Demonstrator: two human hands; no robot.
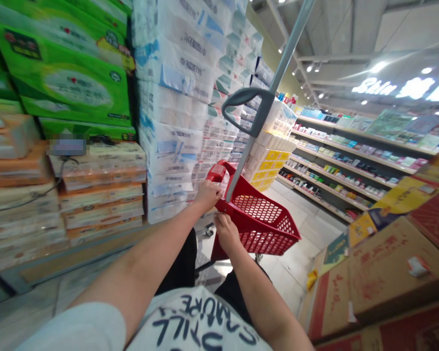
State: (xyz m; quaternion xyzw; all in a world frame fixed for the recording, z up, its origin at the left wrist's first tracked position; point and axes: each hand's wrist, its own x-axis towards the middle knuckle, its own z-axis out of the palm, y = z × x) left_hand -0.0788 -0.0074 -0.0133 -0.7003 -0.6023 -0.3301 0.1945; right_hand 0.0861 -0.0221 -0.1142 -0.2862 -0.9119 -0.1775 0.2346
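A red shopping basket on wheels [269, 239] with perforated sides stands in front of me, tilted in the view. My left hand [208, 196] is closed around its red handle end, near the foot of a grey pole [243, 163]. Lower down, my right hand [227, 233] has its fingers curled against the basket's near edge. The pole rises past the top of the view and carries a grey loop-shaped grip [250, 109], which neither hand touches. The part of the basket that shows inside has no goods in it.
Stacked white tissue packs [179, 97] tower close on the left, beside green packs [73, 83] and orange-and-white ones [102, 195]. Cardboard boxes [395, 273] crowd the right. Farther back are long stocked shelves [347, 161]. The tiled floor [285, 273] runs between.
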